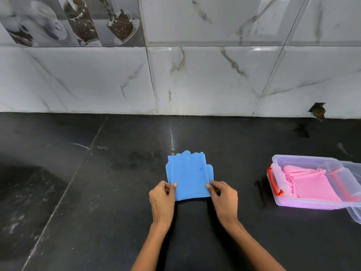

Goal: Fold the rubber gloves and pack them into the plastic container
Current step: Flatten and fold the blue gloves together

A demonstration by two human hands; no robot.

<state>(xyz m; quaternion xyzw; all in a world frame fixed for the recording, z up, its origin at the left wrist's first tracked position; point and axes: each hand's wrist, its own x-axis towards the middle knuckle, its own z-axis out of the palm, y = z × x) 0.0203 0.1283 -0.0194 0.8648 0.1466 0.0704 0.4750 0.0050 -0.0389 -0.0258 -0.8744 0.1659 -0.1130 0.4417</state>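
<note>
While the blue gloves (189, 175) lie folded flat at the middle of the table (97, 192), fingertips toward 12 o'clock, the left hand (162, 200) and right hand (224, 200) each pinch a near corner. At 3 o'clock, one clear container (277, 200) holds pink gloves (310, 184).

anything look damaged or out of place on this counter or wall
Yes: the wall tile has a broken hole at its bottom edge, just above the black counter, behind the plastic container. It looks chipped out, dark and ragged. Otherwise the blue gloves lie neatly folded, pinched by both hands.
</note>
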